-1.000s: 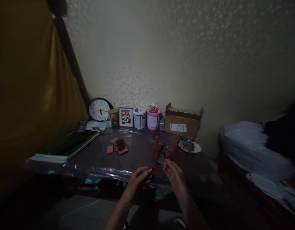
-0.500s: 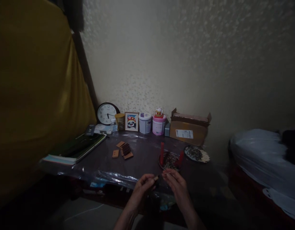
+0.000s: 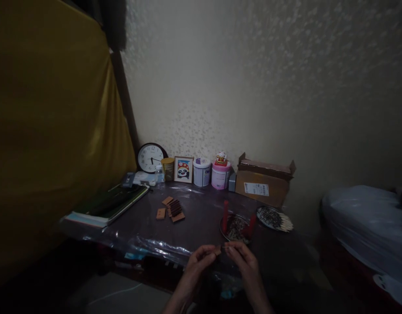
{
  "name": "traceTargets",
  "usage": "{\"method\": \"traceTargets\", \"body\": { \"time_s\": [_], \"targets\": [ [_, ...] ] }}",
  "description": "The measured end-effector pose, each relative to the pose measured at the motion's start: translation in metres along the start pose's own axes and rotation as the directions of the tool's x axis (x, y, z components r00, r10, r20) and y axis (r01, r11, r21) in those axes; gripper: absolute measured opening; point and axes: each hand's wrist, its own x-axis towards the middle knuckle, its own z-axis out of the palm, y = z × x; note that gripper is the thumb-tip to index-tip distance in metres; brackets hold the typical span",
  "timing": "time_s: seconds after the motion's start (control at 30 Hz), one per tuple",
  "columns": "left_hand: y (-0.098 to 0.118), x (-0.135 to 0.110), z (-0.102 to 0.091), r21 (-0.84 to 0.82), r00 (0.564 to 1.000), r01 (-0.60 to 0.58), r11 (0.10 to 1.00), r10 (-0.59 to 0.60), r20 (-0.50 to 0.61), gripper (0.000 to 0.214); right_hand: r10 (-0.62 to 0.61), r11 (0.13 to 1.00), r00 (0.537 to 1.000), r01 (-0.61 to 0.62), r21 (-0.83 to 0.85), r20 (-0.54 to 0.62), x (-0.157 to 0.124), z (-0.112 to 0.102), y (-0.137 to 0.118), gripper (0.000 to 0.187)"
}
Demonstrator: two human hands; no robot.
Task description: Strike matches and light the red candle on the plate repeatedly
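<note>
My left hand [image 3: 198, 261] pinches a small brown matchbox [image 3: 217, 252] between thumb and fingers. Close beside it, my right hand [image 3: 245, 259] is closed on a thin matchstick [image 3: 225, 247], its tip near the box. No flame shows. Just beyond my hands is a round plate [image 3: 221, 234] covered in dark bits, with a red candle [image 3: 225, 217] upright on its left and another red candle [image 3: 252, 224] leaning on its right. Matchsticks [image 3: 286, 223] lie with dark pieces on a second plate [image 3: 259, 217]. Several small matchboxes [image 3: 174, 208] are piled on the table's left half.
Along the wall stand a clock [image 3: 151, 158], a framed panda picture [image 3: 183, 169], two tubs [image 3: 202, 172] and a cardboard box [image 3: 263, 181]. Green books [image 3: 112, 203] lie at the left beside a yellow curtain [image 3: 57, 109]. Clear plastic covers the dark table [image 3: 194, 218].
The matchbox in my left hand has turned, showing its broader face. Both hands stay close together in front of the candle plate. The view has shifted slightly.
</note>
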Motion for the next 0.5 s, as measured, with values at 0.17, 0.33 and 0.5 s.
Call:
{"method": "traceTargets", "body": {
  "time_s": [0.17, 0.33, 0.5],
  "targets": [
    [0.0037, -0.0017, 0.0032, 0.011, 1.0, -0.011, 1.0, 0.011, 0.012, 0.027, -0.028, 0.998, 0.999, 0.026, -0.052, -0.036, 0.0024, 0.0008, 0.0018, 0.026],
    [0.0059, -0.0034, 0.0028, 0.052, 0.999, -0.022, 0.998, 0.02, 0.035, 0.027, -0.055, 0.995, 0.998, 0.052, -0.086, -0.03, 0.0029, 0.0021, 0.0002, 0.022],
    [0.0038, 0.0006, -0.0011, 0.053, 1.0, -0.023, 0.998, 0.022, 0.017, 0.028, -0.071, 0.991, 0.998, 0.07, -0.112, -0.004, 0.0038, 0.0009, 0.003, 0.021]
  ]
}}
